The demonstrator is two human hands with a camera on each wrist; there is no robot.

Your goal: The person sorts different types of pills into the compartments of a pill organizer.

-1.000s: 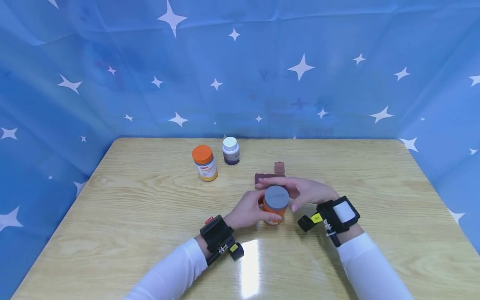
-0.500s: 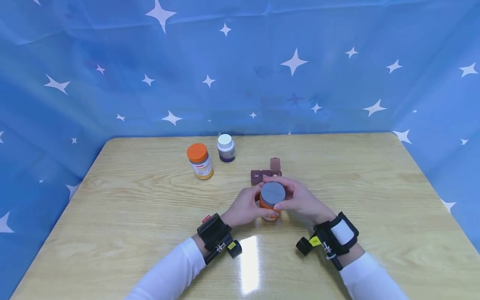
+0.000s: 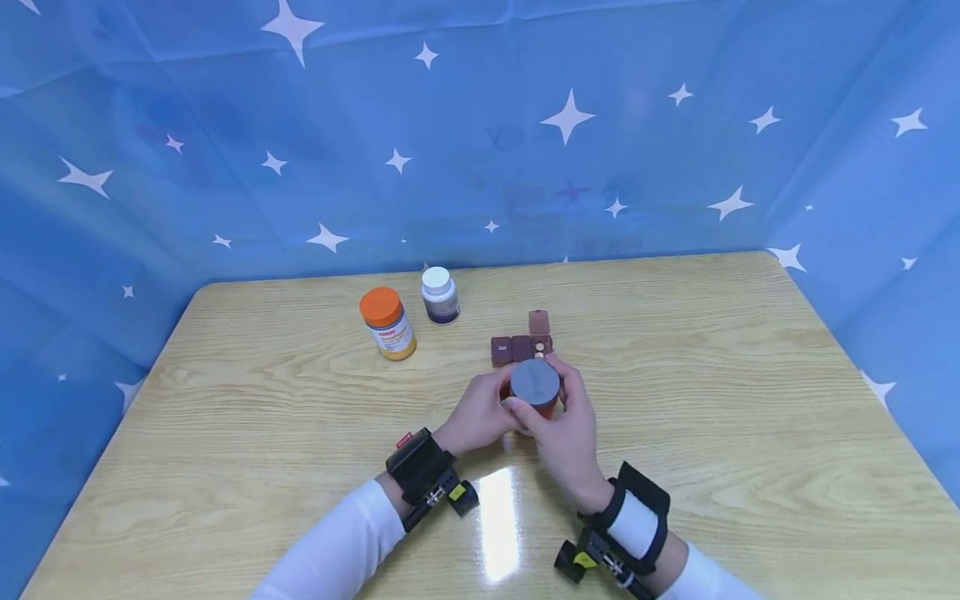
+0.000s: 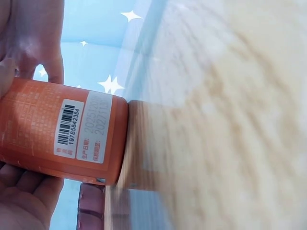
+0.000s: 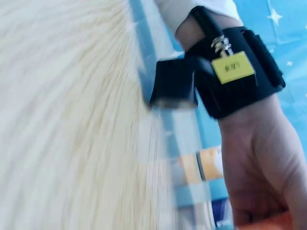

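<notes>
An orange bottle (image 4: 38,124) with a grey lid (image 3: 535,382) stands upright at mid-table. My left hand (image 3: 480,412) grips its body from the left; in the left wrist view its fingers (image 4: 21,199) curl round the side, below a barcode label. With thumb and fingers on either side of the lid, my right hand (image 3: 570,433) holds it from the front right. Just behind the bottle lies a maroon pill organizer (image 3: 521,348). One compartment lid (image 3: 538,322) of it is flipped back, and small pale pieces show there. In the right wrist view, most of the bottle falls outside the frame.
To the left rear stands a jar with an orange lid (image 3: 381,307). A white-capped bottle (image 3: 440,296) is beside it. Behind the wooden table (image 3: 712,375) hangs a blue star-patterned cloth (image 3: 465,100).
My right hand has come onto the lid and turned, its wrist swinging toward me and its thumb moving to the lid's left side. The left hand keeps its grip. The head view shifted slightly.
</notes>
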